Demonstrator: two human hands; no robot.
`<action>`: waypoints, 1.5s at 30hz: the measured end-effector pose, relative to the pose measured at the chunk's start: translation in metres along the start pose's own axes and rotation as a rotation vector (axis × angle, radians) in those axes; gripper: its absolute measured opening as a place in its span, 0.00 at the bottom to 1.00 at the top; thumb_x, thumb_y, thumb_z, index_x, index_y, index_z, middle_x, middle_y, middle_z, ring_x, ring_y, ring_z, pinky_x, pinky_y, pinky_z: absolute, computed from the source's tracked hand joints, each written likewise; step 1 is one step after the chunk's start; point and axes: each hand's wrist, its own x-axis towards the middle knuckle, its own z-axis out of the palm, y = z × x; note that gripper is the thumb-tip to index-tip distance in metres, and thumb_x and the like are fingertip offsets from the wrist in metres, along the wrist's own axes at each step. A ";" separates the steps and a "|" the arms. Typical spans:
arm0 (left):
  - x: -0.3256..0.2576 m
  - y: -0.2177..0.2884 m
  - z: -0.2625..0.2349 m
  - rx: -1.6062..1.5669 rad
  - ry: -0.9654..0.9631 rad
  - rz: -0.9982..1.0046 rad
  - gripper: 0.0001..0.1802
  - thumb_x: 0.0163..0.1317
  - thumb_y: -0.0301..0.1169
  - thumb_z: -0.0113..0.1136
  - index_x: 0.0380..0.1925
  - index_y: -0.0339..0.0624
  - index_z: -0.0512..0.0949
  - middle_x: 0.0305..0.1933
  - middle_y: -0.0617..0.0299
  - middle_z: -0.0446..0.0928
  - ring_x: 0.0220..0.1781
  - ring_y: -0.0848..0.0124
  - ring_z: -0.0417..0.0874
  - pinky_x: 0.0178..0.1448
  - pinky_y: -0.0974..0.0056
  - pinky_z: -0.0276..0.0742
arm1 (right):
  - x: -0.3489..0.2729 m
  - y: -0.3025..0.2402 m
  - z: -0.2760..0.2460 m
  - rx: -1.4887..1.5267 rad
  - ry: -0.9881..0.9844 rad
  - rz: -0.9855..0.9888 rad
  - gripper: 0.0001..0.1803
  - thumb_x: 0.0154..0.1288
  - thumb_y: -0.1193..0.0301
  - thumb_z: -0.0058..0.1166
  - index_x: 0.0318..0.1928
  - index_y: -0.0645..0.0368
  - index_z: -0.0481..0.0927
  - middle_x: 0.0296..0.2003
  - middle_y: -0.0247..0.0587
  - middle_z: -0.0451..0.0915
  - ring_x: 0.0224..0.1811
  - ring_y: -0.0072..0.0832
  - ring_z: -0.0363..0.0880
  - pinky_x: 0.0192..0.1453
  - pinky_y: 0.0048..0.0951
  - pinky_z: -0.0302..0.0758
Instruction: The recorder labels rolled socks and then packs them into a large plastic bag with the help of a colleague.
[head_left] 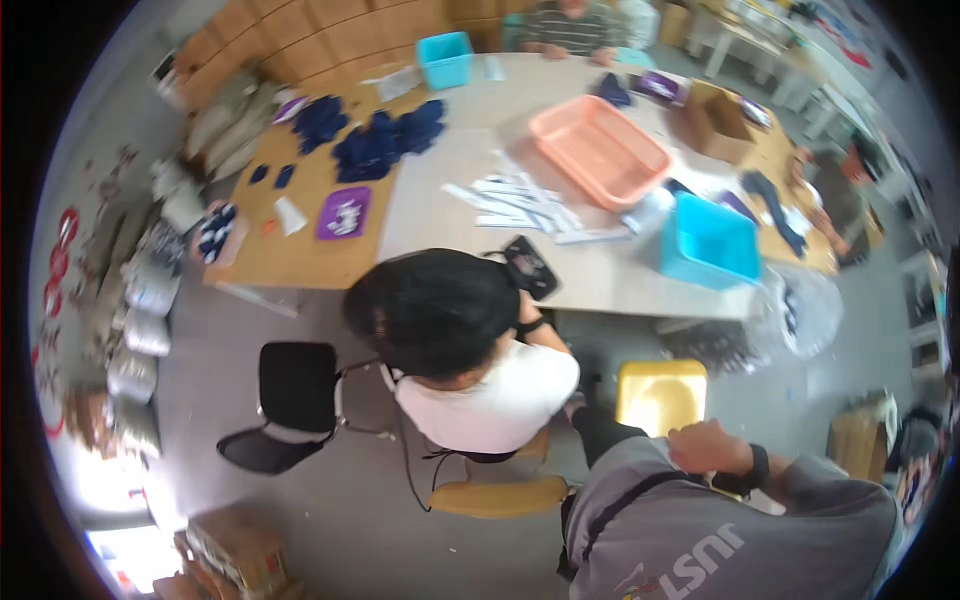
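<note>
1 hand (705, 447) shows, the right, wearing a black wristband, fingers curled against the grey top, gripping nothing I can see; yellow stool (660, 393) sits just beyond it.

Your left hand is out of view. Of your right hand (703, 447) you see only the back, resting against your grey top (700, 540); the fingers curl under, so you cannot tell whether it holds anything. The lower edge cuts off your torso. A seated person (470, 350) hides their own hands and part of the table (600, 275) edge, and covers most of the wooden chair (497, 496). The white strips (520, 205) on the table are too small to identify. The person at the far end (570, 25) is cut by the top edge. Clutter along the left rim (140, 330) blurs together.
</note>
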 end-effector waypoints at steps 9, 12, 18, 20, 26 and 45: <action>0.046 -0.051 -0.159 -0.743 -0.362 -0.491 0.25 0.76 0.38 0.43 0.15 0.52 0.57 0.14 0.69 0.52 0.16 0.75 0.49 0.23 0.69 0.51 | -0.140 0.036 0.134 -0.040 -0.629 0.354 0.24 0.54 0.50 0.58 0.44 0.53 0.88 0.41 0.40 0.87 0.50 0.39 0.84 0.48 0.43 0.74; 0.061 -0.072 -0.184 -0.681 -0.320 -0.497 0.25 0.75 0.38 0.43 0.15 0.52 0.58 0.14 0.68 0.52 0.16 0.75 0.48 0.23 0.68 0.50 | -0.155 0.022 0.169 -0.011 -0.679 0.400 0.25 0.45 0.52 0.65 0.45 0.48 0.88 0.41 0.34 0.87 0.46 0.35 0.85 0.43 0.41 0.77; 0.077 -0.073 -0.164 -0.545 -0.144 -0.568 0.24 0.74 0.38 0.44 0.14 0.52 0.58 0.14 0.68 0.51 0.16 0.75 0.48 0.23 0.68 0.50 | -0.162 0.111 0.166 0.108 -0.401 0.690 0.25 0.43 0.48 0.67 0.42 0.45 0.89 0.39 0.35 0.88 0.43 0.38 0.86 0.39 0.42 0.79; 0.080 -0.068 -0.152 -0.496 -0.119 -0.589 0.24 0.74 0.37 0.44 0.14 0.52 0.58 0.14 0.68 0.51 0.16 0.75 0.48 0.23 0.67 0.50 | -0.152 0.142 0.110 0.124 0.008 0.875 0.19 0.54 0.54 0.57 0.38 0.54 0.88 0.36 0.46 0.87 0.41 0.45 0.86 0.41 0.47 0.81; 0.090 -0.049 -0.106 -0.392 -0.081 -0.608 0.24 0.73 0.37 0.44 0.14 0.52 0.58 0.14 0.68 0.51 0.16 0.75 0.48 0.23 0.67 0.50 | -0.115 0.186 -0.043 0.340 0.758 0.851 0.18 0.57 0.57 0.57 0.33 0.61 0.82 0.30 0.53 0.84 0.34 0.52 0.82 0.39 0.45 0.78; 0.107 -0.001 -0.036 -0.270 0.010 -0.571 0.23 0.72 0.37 0.45 0.15 0.51 0.58 0.14 0.68 0.51 0.17 0.75 0.48 0.24 0.67 0.49 | 0.051 0.097 0.258 0.307 -0.188 0.410 0.21 0.61 0.51 0.52 0.46 0.48 0.87 0.46 0.37 0.87 0.50 0.34 0.84 0.50 0.43 0.79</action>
